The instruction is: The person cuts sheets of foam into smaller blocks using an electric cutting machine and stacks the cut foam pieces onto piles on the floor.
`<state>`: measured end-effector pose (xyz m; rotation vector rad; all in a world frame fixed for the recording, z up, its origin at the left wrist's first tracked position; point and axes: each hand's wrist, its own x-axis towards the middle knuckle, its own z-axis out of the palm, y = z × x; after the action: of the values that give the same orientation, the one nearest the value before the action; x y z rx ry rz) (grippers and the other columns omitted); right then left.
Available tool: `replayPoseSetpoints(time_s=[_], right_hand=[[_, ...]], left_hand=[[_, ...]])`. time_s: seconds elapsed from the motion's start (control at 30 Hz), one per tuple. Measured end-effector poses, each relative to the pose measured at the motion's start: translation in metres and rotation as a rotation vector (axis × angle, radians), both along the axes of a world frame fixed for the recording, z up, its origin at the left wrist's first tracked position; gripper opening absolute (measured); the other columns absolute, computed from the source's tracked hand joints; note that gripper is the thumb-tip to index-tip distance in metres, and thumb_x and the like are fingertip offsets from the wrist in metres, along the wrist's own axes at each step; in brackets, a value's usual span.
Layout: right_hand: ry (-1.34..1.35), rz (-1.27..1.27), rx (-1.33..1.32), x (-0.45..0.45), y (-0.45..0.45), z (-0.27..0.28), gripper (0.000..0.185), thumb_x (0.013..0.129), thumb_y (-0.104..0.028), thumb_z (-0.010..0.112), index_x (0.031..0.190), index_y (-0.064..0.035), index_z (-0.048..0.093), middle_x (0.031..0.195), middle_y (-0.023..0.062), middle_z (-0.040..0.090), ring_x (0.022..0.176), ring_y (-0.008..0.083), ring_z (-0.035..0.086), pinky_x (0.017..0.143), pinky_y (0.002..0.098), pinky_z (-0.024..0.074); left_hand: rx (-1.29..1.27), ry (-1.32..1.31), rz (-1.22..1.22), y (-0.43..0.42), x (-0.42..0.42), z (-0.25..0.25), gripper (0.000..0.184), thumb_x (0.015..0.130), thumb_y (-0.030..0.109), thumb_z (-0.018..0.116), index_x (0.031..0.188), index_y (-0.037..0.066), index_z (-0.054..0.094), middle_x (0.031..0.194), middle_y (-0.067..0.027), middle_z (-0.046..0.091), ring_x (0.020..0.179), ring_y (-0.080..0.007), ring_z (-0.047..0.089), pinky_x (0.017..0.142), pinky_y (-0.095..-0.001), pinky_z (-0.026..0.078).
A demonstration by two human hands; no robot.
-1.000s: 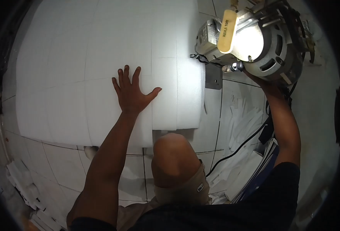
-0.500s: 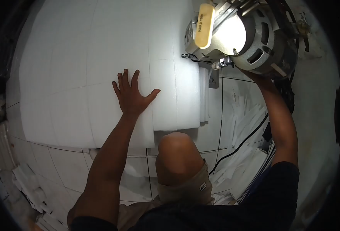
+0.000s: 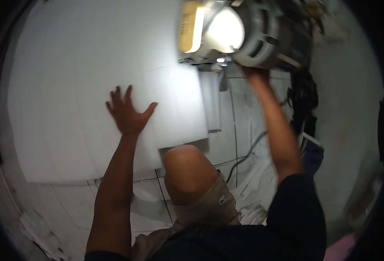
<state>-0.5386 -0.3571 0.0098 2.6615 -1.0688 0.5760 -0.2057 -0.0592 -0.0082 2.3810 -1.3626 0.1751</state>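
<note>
My left hand (image 3: 130, 117) lies with fingers spread on a broad white sheet or stack of sheets (image 3: 61, 113), marked with faint straight lines. At the upper right stands an electric cloth cutting machine (image 3: 261, 39), with a grey slotted motor housing, a bright lamp-lit face and a yellow handle (image 3: 191, 26). Behind the underside of its motor reaches my right hand (image 3: 256, 73), holding the machine; the motor covers its fingers. The machine's front is over the sheet's right edge. Its blade cannot be made out, and motion blurs the machine.
Beside the sheet's right edge lie narrow white strips (image 3: 212, 102). A black cable (image 3: 248, 154) curves across the tiled floor (image 3: 220, 150). White scraps (image 3: 255, 185) are heaped at the right, near a pale wall (image 3: 344, 130). My bent knee (image 3: 185, 167) is close to the sheet's near edge.
The view has shifted, moving the scene leftward. The cutting machine has moved a little farther left over the sheet with my right hand. My left hand stays spread on the sheet.
</note>
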Motion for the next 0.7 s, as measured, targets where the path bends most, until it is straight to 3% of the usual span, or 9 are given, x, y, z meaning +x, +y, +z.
replayPoseSetpoints(time_s=[0.07, 0.1, 0.13, 0.2, 0.3, 0.43, 0.57, 0.7], right_hand=[[-0.222, -0.381, -0.100, 0.045, 0.088, 0.028, 0.069, 0.076, -0.035, 0.075, 0.126, 0.0042, 0.048, 0.126, 0.0290, 0.049, 0.117, 0.0435, 0.046, 0.098, 0.0497, 0.0386], [-0.501, -0.494, 0.235, 0.049, 0.121, 0.011, 0.093, 0.069, -0.036, 0.080, 0.138, 0.0021, 0.032, 0.140, 0.0333, 0.032, 0.131, 0.0487, 0.031, 0.110, 0.0541, 0.0265], [-0.610, -0.490, 0.439, 0.045, 0.143, -0.015, 0.107, 0.067, -0.042, 0.081, 0.145, -0.0013, 0.021, 0.145, 0.0316, 0.024, 0.135, 0.0474, 0.026, 0.110, 0.0547, 0.0256], [-0.494, -0.644, 0.782, 0.045, 0.181, -0.055, 0.112, 0.066, -0.047, 0.081, 0.148, -0.0069, 0.016, 0.147, 0.0314, 0.021, 0.137, 0.0456, 0.023, 0.109, 0.0541, 0.0262], [-0.375, -0.687, 0.947, 0.054, 0.199, -0.088, 0.116, 0.065, -0.049, 0.081, 0.151, -0.0156, 0.010, 0.150, 0.0273, 0.017, 0.139, 0.0439, 0.020, 0.108, 0.0572, 0.0251], [-0.192, -0.729, 0.941, 0.060, 0.206, -0.088, 0.110, 0.071, -0.042, 0.078, 0.152, -0.0185, 0.006, 0.149, 0.0244, 0.019, 0.139, 0.0415, 0.019, 0.105, 0.0633, 0.0241], [-0.029, -0.783, 0.848, 0.061, 0.217, -0.092, 0.110, 0.068, -0.039, 0.080, 0.151, -0.0208, 0.010, 0.149, 0.0195, 0.023, 0.138, 0.0393, 0.024, 0.106, 0.0598, 0.0248], [-0.157, -0.824, 0.739, 0.044, 0.214, -0.088, 0.104, 0.067, -0.032, 0.078, 0.150, -0.0193, 0.018, 0.147, 0.0193, 0.028, 0.135, 0.0366, 0.030, 0.104, 0.0572, 0.0285]], left_hand=[[0.033, 0.018, 0.005, 0.001, -0.003, 0.003, 0.091, 0.068, 0.059, 0.074, 0.139, 0.014, 0.040, 0.145, -0.0197, 0.033, 0.139, -0.0395, 0.023, 0.111, -0.0597, 0.017], [0.036, 0.005, 0.005, 0.001, -0.004, 0.003, 0.091, 0.068, 0.057, 0.076, 0.139, 0.013, 0.041, 0.145, -0.0196, 0.033, 0.139, -0.0398, 0.024, 0.111, -0.0592, 0.017], [0.051, 0.000, 0.009, 0.002, -0.006, 0.003, 0.094, 0.066, 0.062, 0.074, 0.139, 0.013, 0.041, 0.145, -0.0207, 0.033, 0.138, -0.0409, 0.024, 0.112, -0.0595, 0.016], [0.063, -0.005, 0.002, 0.006, -0.008, 0.001, 0.093, 0.067, 0.061, 0.074, 0.140, 0.012, 0.040, 0.146, -0.0201, 0.032, 0.139, -0.0404, 0.023, 0.112, -0.0590, 0.015], [0.109, -0.003, 0.008, 0.013, -0.011, -0.004, 0.093, 0.068, 0.060, 0.073, 0.140, 0.012, 0.039, 0.147, -0.0195, 0.031, 0.139, -0.0395, 0.022, 0.113, -0.0581, 0.014], [0.180, -0.010, 0.021, 0.016, -0.017, -0.001, 0.086, 0.073, 0.055, 0.072, 0.140, 0.012, 0.038, 0.148, -0.0185, 0.031, 0.139, -0.0383, 0.022, 0.113, -0.0564, 0.014], [0.168, 0.021, 0.004, 0.021, -0.017, -0.002, 0.090, 0.070, 0.056, 0.073, 0.140, 0.012, 0.038, 0.147, -0.0190, 0.029, 0.140, -0.0380, 0.019, 0.114, -0.0560, 0.011], [0.170, -0.006, -0.002, 0.026, -0.020, -0.004, 0.085, 0.075, 0.052, 0.072, 0.141, 0.011, 0.038, 0.147, -0.0200, 0.031, 0.139, -0.0384, 0.021, 0.113, -0.0568, 0.012]])
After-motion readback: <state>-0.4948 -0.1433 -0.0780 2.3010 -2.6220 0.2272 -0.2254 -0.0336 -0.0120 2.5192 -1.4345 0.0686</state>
